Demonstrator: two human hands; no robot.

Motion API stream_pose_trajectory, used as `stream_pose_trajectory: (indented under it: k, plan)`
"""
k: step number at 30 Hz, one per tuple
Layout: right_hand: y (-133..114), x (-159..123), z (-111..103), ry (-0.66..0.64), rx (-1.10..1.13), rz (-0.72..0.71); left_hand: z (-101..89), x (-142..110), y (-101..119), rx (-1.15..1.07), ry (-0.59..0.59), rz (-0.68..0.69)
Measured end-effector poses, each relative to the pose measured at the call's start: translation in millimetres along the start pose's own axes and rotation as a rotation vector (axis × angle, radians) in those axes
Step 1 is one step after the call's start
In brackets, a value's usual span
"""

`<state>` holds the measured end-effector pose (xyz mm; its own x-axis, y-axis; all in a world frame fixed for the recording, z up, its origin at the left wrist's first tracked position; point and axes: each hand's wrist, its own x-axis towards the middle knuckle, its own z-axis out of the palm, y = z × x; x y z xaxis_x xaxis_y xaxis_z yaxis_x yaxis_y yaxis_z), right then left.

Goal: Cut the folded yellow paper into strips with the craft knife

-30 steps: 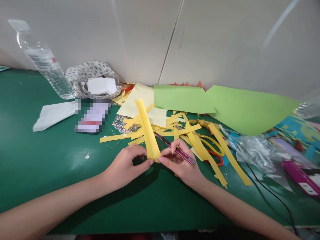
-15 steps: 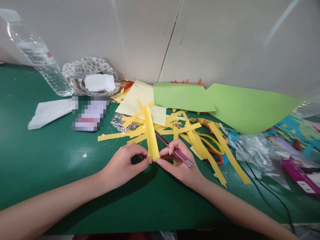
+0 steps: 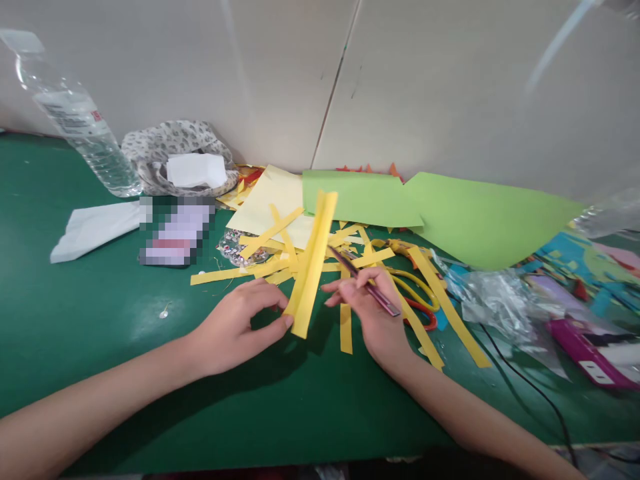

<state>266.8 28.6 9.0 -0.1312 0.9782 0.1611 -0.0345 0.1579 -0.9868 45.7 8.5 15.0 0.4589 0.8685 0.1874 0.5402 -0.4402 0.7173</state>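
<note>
Between thumb and fingers, my left hand pinches the near end of a yellow paper strip. The strip is creased lengthwise and tilts up and to the right. My right hand is closed around a slim purple utility knife, which lies slanted across the palm; its fingertips are apart from the folded strip. Below and behind the hands, several loose yellow paper strips are heaped on the green table. Scissors with yellow and red handles lie partly under the strips.
Green paper sheets and a cream sheet lie along the wall. At the left are a plastic bottle, a patterned cloth pouch, a white tissue and a blurred phone. Clear plastic and a magenta device lie right.
My right hand has let go of the folded strip and moved slightly right with the utility knife. In my left hand, the strip now leans rightward.
</note>
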Motion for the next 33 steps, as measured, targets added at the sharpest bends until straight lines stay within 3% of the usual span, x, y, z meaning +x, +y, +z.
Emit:
stream_pose_trajectory:
  k: [4,8,12,19,27,33]
  plan:
    - [-3.6,9.0,-12.6,0.309,0.049,-0.233,-18.7,3.4,-10.0,0.205,-0.099,0.047]
    - [-8.9,9.8,-15.6,0.388,0.064,-0.355,-25.1,5.3,-26.5,0.429,-0.034,0.075]
    - [-6.3,5.8,-12.1,0.264,0.092,-0.346,-24.8,2.9,-38.2,0.474,-0.010,0.068]
    - [-0.7,1.5,-11.3,0.068,-0.030,-0.165,-23.6,0.4,-44.8,0.445,-0.041,0.121]
    - [-7.0,-4.6,-14.4,-0.157,-0.006,-0.043,-40.9,3.6,-59.2,0.320,-0.113,0.172]
    - [-8.8,-7.2,-16.0,-0.407,-0.151,-0.161,-30.8,3.3,-54.4,0.243,-0.121,0.151]
